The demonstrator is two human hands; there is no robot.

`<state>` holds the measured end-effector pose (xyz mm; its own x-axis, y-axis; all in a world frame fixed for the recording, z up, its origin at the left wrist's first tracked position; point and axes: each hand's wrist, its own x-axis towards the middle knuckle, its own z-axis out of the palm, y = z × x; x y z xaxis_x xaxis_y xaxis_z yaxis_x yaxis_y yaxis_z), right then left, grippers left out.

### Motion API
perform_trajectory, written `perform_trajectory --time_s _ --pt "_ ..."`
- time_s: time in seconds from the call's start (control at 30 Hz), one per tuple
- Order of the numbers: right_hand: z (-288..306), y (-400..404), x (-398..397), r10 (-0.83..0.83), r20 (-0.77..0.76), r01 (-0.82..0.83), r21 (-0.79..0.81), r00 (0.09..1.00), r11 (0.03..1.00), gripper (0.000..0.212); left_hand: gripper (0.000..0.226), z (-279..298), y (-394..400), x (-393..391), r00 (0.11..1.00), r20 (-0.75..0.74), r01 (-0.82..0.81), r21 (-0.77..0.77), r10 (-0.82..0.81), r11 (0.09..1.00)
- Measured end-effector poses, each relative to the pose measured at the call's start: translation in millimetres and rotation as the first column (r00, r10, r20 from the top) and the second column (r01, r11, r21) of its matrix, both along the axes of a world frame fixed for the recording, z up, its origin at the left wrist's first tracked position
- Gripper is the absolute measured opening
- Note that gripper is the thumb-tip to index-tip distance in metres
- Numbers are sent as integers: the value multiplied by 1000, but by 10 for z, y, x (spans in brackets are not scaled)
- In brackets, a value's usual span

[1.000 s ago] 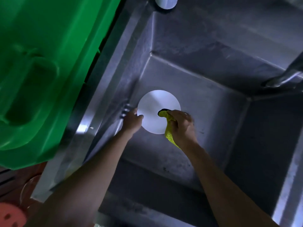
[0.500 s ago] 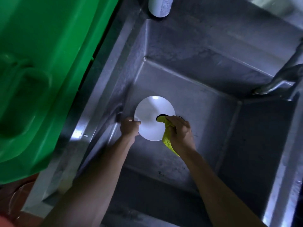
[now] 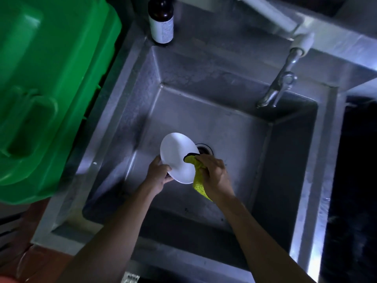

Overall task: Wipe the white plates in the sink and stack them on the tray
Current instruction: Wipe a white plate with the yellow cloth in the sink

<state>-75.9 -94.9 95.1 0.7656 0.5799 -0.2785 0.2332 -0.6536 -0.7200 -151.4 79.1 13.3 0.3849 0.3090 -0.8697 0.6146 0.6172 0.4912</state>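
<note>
A white plate (image 3: 177, 156) is held tilted above the bottom of the steel sink (image 3: 234, 139). My left hand (image 3: 158, 175) grips its lower left rim, thumb on the face. My right hand (image 3: 214, 172) clutches a yellow-green cloth (image 3: 196, 178) with a dark edge and presses it against the plate's right side. The cloth's tail hangs down below my right wrist. No tray is in view.
The drain (image 3: 205, 150) shows just right of the plate. A metal tap (image 3: 275, 86) reaches over the sink's far right corner. A brown bottle (image 3: 161, 19) stands on the back rim. A large green plastic bin (image 3: 47, 88) fills the left side.
The plate has been lifted off the sink bottom and tilted up on its left edge, uncovering the drain. The view has pulled back, and both hands kept their hold.
</note>
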Motion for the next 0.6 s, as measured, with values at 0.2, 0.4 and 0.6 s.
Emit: perform_trajectory --time_s 0.2,0.4,0.6 --pt "382 -355 -107 78 12 -78 57 997 995 41 45 700 -397 -268 988 131 82 -18 -79 996" --pt "842 -643 -257 120 36 -123 138 992 983 38 51 1384 -851 -395 943 296 161 -3 -153 987" --pt "1185 -902 -191 211 253 -257 164 944 952 45 47 1878 -1133 -291 943 325 84 -9 -76 996"
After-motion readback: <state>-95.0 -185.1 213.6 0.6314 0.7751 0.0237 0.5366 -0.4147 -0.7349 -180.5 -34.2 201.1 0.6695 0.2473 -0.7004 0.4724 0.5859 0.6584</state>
